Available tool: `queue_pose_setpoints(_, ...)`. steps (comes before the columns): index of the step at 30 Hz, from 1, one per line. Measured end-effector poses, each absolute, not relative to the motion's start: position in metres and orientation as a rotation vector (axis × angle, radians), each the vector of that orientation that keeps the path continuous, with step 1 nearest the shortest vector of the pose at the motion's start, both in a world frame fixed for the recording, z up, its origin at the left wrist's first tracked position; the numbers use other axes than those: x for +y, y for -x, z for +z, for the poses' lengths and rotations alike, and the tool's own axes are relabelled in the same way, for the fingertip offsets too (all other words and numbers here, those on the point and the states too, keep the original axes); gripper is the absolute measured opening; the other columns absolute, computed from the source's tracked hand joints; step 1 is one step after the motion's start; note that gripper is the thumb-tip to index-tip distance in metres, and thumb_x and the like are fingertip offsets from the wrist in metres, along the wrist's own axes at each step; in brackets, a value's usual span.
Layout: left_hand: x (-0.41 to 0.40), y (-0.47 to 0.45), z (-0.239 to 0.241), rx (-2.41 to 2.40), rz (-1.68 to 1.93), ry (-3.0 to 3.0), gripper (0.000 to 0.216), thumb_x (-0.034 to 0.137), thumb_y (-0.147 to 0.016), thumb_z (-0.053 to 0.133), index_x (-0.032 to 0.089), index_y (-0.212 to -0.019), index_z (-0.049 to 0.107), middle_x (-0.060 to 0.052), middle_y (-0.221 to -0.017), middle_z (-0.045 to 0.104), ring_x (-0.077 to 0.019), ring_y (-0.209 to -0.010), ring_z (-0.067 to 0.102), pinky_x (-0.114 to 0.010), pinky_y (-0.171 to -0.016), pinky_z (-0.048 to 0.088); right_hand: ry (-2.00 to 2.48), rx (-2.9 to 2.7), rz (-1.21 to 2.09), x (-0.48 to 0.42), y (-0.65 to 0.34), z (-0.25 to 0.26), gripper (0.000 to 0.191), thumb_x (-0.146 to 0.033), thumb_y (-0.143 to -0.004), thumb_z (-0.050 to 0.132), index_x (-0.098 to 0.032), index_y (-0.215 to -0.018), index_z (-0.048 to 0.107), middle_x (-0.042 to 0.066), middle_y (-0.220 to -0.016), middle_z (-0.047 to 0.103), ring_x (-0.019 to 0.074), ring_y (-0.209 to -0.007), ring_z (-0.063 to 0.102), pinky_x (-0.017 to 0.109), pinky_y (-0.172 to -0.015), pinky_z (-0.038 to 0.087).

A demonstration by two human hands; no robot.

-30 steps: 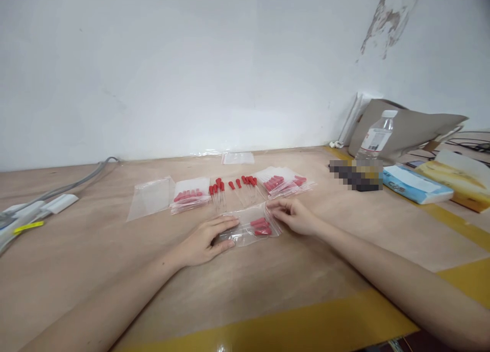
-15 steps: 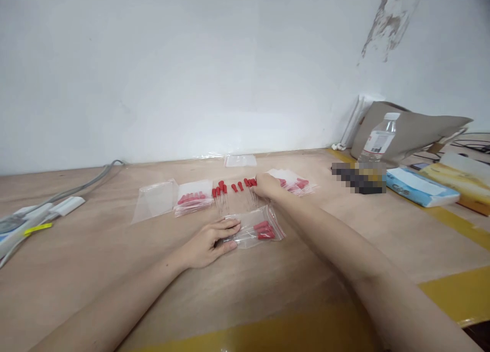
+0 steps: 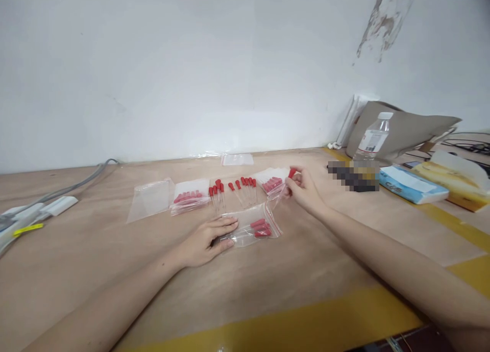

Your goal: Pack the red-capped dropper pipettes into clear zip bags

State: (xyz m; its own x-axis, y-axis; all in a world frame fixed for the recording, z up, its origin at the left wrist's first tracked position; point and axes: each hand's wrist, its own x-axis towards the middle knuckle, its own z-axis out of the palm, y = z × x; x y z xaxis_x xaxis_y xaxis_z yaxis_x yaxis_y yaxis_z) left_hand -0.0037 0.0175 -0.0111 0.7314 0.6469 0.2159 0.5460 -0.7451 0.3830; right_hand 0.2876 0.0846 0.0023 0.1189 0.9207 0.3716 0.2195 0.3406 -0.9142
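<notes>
Near edge: yellow tape (image 3: 291,316) runs across the tabletop (image 3: 214,296). The left hand (image 3: 209,242) lies low beyond it, thumb and fingers parted, resting on the closed end of a clear zip bag (image 3: 245,219). The bag lies flat, its red-lined mouth toward the right; several red-bulbed droppers (image 3: 261,227) show inside, bulbs at the mouth end.

The right hand (image 3: 304,191), up and to the right of the bag, pinches a single dropper (image 3: 292,173) between thumb and fingers, bulb up, stem slanting down toward the mouth. Whether the tip is inside cannot be told.

Handling, judged: dropper light; bulb soft, likely rubber, with good grip; clear stem slick, stiff, possibly brittle if glass. Best hold is at the bulb's neck, without bending the stem. Bag film thin, limp, slippery; best held flat at its closed end.

Farther: loose droppers (image 3: 248,182) in loose groups, flanked by a left stack of filled bags (image 3: 190,196) and a right stack (image 3: 271,179). By the wall, another flat bag (image 3: 237,159).
</notes>
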Motion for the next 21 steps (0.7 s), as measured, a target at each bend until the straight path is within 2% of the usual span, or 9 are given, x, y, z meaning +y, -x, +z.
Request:
queue_pose_setpoints(4, 0.017, 0.004, -0.011, 0.942, 0.489, -2.646, 0.042, 0.036, -0.088, 0.046, 0.026, -0.129, 0.043, -0.003, -0.133, 0.045, -0.0204, -0.123, 0.040, -0.042, -0.106, 0.030, 1.093, -1.172, 0.902, 0.065, -0.292, -0.009, 0.045, -0.037, -0.068, 0.058, -0.024, -0.103, 0.033, -0.007, -0.069, 0.048, 0.0100, -0.050, 0.055, 0.026, -0.050, 0.049)
queue_pose_setpoints(8, 0.015, 0.003, -0.009, 0.946, 0.492, -2.637, 0.043, 0.036, -0.089, 0.045, 0.026, -0.130, 0.041, -0.003, -0.132, 0.046, -0.0202, -0.123, 0.041, -0.041, -0.105, 0.032, 1.040, -1.096, 1.121, 0.057, -0.278, -0.018, 0.036, -0.041, -0.071, 0.056, -0.025, -0.094, 0.034, -0.005, -0.071, 0.050, 0.0123, -0.057, 0.060, 0.030, -0.058, 0.052)
queue_pose_setpoints(12, 0.011, 0.003, -0.004, 1.018, 0.474, -2.617, 0.053, 0.038, -0.088, 0.045, 0.027, -0.137, 0.028, -0.003, -0.142, 0.031, -0.0216, -0.127, 0.034, -0.040, -0.105, 0.031, 0.979, -1.171, 1.284, 0.048, -0.272, -0.024, 0.037, -0.044, -0.068, 0.061, -0.023, -0.086, 0.035, -0.004, -0.074, 0.054, 0.0123, -0.062, 0.062, 0.030, -0.062, 0.051)
queue_pose_setpoints(15, 0.009, 0.002, -0.001, 1.049, 0.438, -2.622, 0.054, 0.039, -0.089, 0.044, 0.028, -0.138, 0.025, -0.003, -0.145, 0.022, -0.0233, -0.129, 0.030, -0.040, -0.105, 0.029, 0.984, -1.355, 1.336, 0.043, -0.274, -0.025, 0.039, -0.041, -0.063, 0.068, -0.021, -0.081, 0.040, -0.003, -0.076, 0.057, 0.0096, -0.061, 0.059, 0.026, -0.061, 0.048)
queue_pose_setpoints(21, 0.010, 0.002, -0.001, 1.078, 0.406, -2.638, 0.054, 0.041, -0.089, 0.044, 0.028, -0.138, 0.025, -0.003, -0.145, 0.022, -0.0224, -0.130, 0.029, -0.040, -0.106, 0.028, 0.985, -1.641, 1.396, 0.051, -0.278, -0.020, 0.035, -0.035, -0.054, 0.075, -0.016, -0.075, 0.054, -0.007, -0.057, 0.053, 0.0054, -0.049, 0.048, 0.019, -0.050, 0.039)
